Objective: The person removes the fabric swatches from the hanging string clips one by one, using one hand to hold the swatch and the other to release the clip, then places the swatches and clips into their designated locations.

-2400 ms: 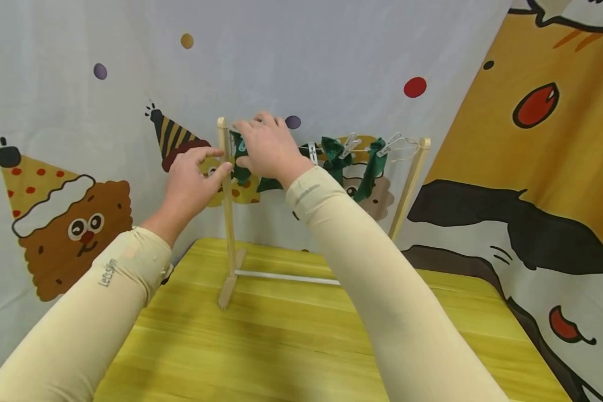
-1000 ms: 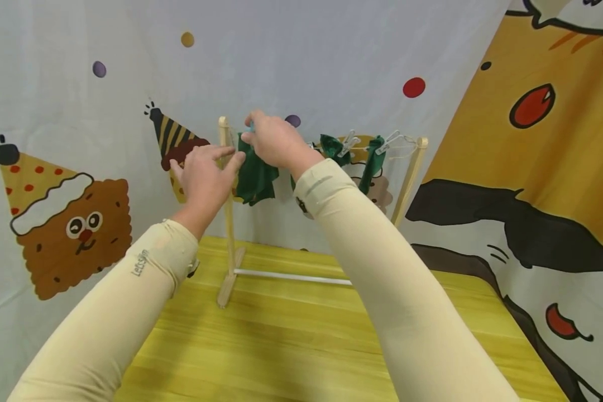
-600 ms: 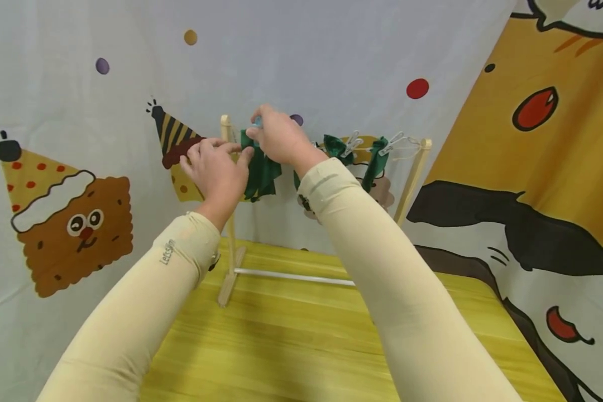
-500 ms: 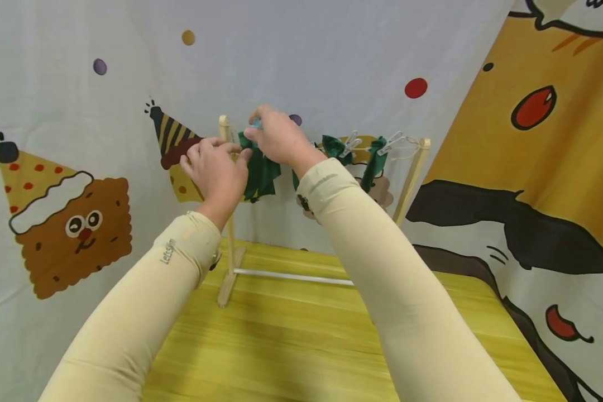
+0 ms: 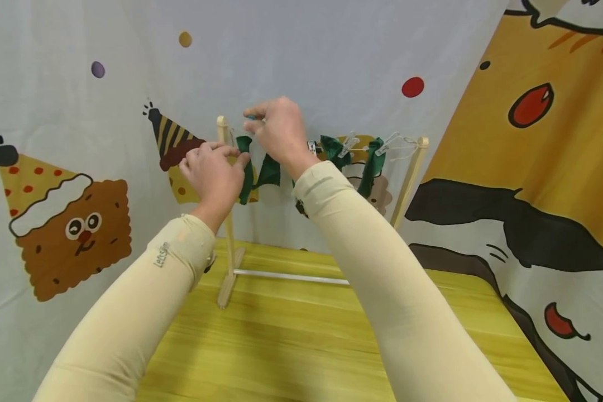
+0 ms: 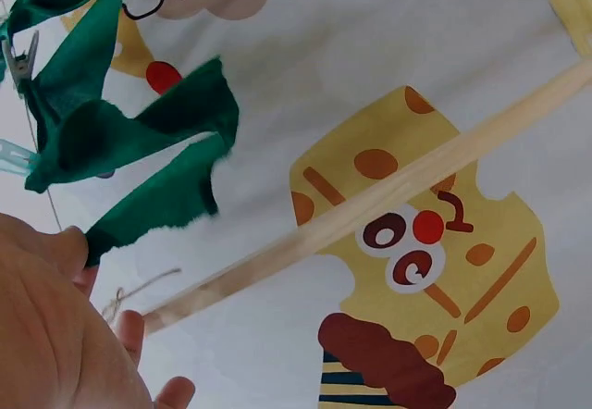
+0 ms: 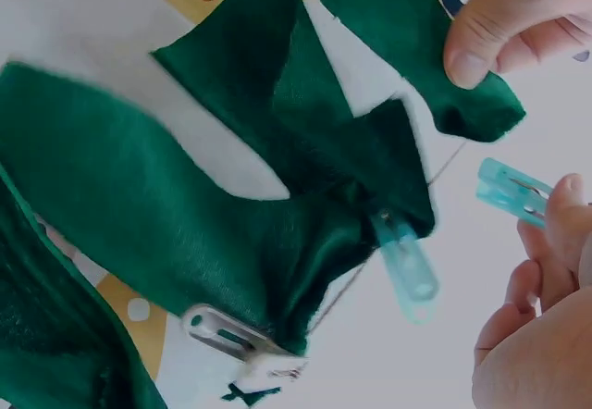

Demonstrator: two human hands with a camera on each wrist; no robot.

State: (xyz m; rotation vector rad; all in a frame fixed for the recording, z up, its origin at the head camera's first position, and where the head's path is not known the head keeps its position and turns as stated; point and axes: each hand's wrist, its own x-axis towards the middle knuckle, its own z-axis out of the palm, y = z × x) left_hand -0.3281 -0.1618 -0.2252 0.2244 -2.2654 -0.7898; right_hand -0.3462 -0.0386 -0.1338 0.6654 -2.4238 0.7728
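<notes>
While raised at the line: left hand (image 5: 213,176) pinching green cloth (image 5: 245,167), right hand (image 5: 277,131) pinching teal clothespin (image 7: 514,192).

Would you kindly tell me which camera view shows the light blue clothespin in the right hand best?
The right wrist view: the light blue clothespin is close and plainly pinched by the right hand. The head view shows only a blue sliver at the fingertips; in the left wrist view I cannot identify it.
</notes>
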